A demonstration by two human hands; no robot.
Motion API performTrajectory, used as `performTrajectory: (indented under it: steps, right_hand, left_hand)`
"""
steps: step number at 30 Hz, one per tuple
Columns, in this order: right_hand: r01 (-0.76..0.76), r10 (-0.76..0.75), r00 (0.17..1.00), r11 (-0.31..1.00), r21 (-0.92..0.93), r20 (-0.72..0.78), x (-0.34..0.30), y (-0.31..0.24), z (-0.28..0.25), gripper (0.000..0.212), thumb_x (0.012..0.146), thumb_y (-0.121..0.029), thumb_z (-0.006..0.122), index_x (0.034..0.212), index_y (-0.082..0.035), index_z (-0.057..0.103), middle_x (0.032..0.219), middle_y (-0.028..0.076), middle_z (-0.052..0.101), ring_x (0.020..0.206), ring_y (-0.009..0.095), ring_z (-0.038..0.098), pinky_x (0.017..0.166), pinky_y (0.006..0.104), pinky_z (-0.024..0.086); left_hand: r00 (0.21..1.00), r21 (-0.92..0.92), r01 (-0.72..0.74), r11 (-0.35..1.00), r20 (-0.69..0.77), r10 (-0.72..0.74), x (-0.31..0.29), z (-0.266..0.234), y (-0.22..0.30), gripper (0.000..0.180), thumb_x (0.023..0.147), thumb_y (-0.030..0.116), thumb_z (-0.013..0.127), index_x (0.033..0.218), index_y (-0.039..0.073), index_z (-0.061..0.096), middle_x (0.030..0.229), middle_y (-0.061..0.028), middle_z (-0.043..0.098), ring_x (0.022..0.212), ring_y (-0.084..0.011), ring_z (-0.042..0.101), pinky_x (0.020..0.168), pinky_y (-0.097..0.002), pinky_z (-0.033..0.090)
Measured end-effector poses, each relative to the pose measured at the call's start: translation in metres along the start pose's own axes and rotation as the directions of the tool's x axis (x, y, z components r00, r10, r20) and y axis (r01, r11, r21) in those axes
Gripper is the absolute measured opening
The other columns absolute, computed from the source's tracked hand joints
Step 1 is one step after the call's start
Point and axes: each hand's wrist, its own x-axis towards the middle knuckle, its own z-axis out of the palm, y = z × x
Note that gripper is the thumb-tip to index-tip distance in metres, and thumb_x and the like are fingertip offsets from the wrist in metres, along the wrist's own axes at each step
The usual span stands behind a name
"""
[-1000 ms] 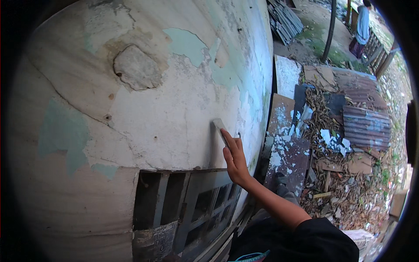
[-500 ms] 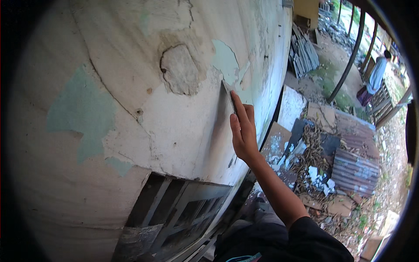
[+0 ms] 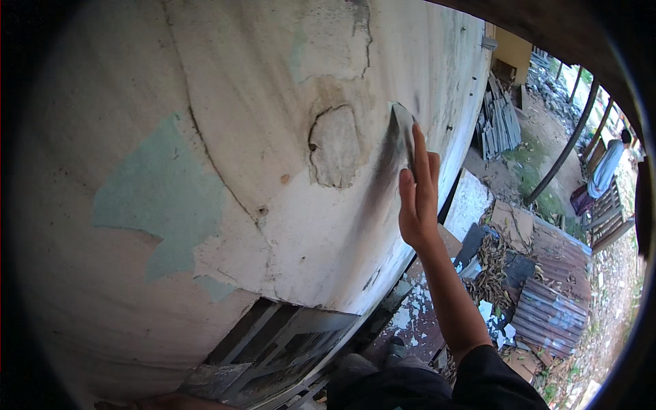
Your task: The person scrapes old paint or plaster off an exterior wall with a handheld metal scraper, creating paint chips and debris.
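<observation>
The right hand (image 3: 421, 195) pinches a flat grey scraper (image 3: 405, 130) between the thumb and fingers; the scraper's top edge is against the old wall (image 3: 273, 184), just right of a rough grey patch (image 3: 338, 147); the left hand (image 3: 167, 402) seems to be the brown shape at the bottom edge, but I cannot tell if it is spread or pinching; a wavy metal sheet (image 3: 550, 316) lies near dry leaves (image 3: 497, 263) on the ground.
</observation>
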Motion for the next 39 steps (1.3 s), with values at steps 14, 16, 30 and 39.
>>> performTrajectory:
  steps: [14, 16, 30, 39]
  right_hand:
    - [-0.69, 0.895, 0.239, -0.116, 0.714, 0.377, -0.18, -0.008, 0.018, 0.057, 0.101, -0.025, 0.044, 0.153, -0.029, 0.021, 0.114, 0.005, 0.053, 0.088, 0.016, 0.048, 0.077, 0.0336, 0.042]
    - [-0.758, 0.84, 0.079, -0.299, 0.58, 0.536, -0.229, -0.011, 0.006, 0.061, 0.1, -0.024, 0.048, 0.153, -0.027, 0.018, 0.111, 0.007, 0.056, 0.085, 0.017, 0.054, 0.076, 0.0362, 0.045]
    - [-0.457, 0.408, 0.867, 0.88, 0.129, 0.287, -0.132, -0.043, -0.032, 0.062, 0.087, -0.012, 0.068, 0.144, -0.01, 0.044, 0.112, 0.014, 0.06, 0.081, 0.02, 0.06, 0.067, 0.0298, 0.049]
    - [-0.195, 0.188, 0.978, 0.978, 0.077, 0.093, -0.065, -0.067, -0.001, 0.063, 0.088, -0.012, 0.068, 0.146, -0.012, 0.043, 0.108, 0.015, 0.057, 0.085, 0.022, 0.061, 0.07, 0.0323, 0.051]
  left_hand:
    - [0.976, 0.37, -0.212, 0.905, 0.041, 0.212, 0.012, 0.007, 0.009, 0.033, 0.102, 0.029, 0.038, 0.115, 0.002, 0.049, 0.138, -0.0203, 0.041, 0.133, -0.0363, 0.037, 0.11, -0.0554, 0.03]
    - [0.973, 0.397, -0.226, 0.889, 0.05, 0.225, 0.01, 0.015, 0.012, 0.032, 0.102, 0.029, 0.037, 0.111, 0.001, 0.051, 0.135, -0.0213, 0.043, 0.132, -0.0377, 0.04, 0.109, -0.0564, 0.031]
    - [0.95, 0.496, -0.303, 0.814, 0.089, 0.299, 0.024, 0.016, 0.021, 0.04, 0.102, 0.031, 0.032, 0.1, -0.001, 0.057, 0.13, -0.0263, 0.05, 0.127, -0.042, 0.047, 0.106, -0.0573, 0.036]
    - [0.932, 0.355, -0.36, 0.863, 0.101, 0.347, 0.026, 0.006, 0.014, 0.036, 0.101, 0.033, 0.037, 0.096, 0.003, 0.055, 0.131, -0.0254, 0.049, 0.129, -0.0401, 0.044, 0.107, -0.0581, 0.032]
